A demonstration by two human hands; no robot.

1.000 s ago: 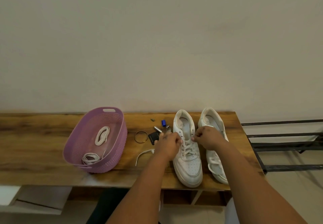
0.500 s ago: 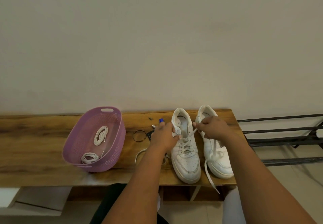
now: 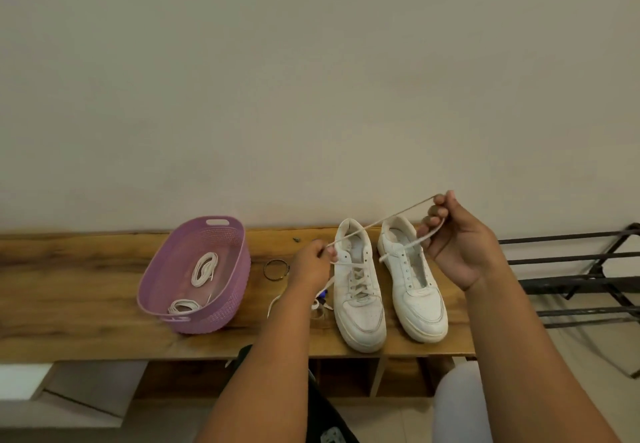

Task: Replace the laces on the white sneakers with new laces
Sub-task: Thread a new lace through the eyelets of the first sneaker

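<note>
Left hand [image 3: 311,264] is curled up beside the left white leather sneaker [image 3: 358,287], pinching the thin off-white flat lace [image 3: 377,223] near the top eyelets. Right hand [image 3: 457,242] is raised above the right white sneaker [image 3: 412,276] with its fingers closed around the other stretch of that lace, so it runs taut between the two hands. One loose end droops down from the right hand onto the right shoe's tongue.

Progress-wise I'd say it's early days. The left sneaker has lacing crossed through its lower eyelets, with only the top looking undone. The right sneaker's eyelets look bare. Can't tell whether the lace in hand is an old one or a new one.

Two coiled white laces [image 3: 202,271] sit in the purple perforated plastic basket [image 3: 221,314] on the wooden bench [image 3: 69,287], probably the replacements, so most of the relacing is left.
</note>
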